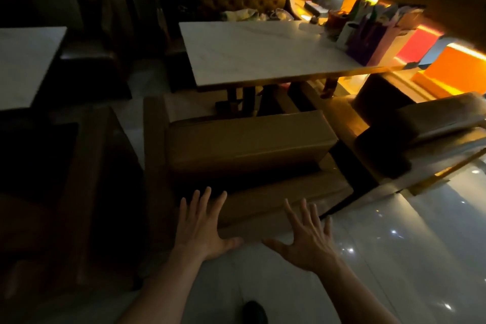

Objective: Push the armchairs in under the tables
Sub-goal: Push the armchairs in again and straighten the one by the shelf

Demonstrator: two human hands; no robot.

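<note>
A second armchair (423, 134) stands just right of the tan armchair (244, 150), angled, with a dark gap between them; a dark seat (52, 166) flanks the left. Glossy floor (394, 244) lies open behind and to the right. The tan armchair faces the white-topped counter (263, 52), its seat front near the counter's near edge, its backrest toward the person. Both hands, left hand (202, 229) and right hand (305, 242), have fingers spread wide over the backrest, gripping nothing.
</note>
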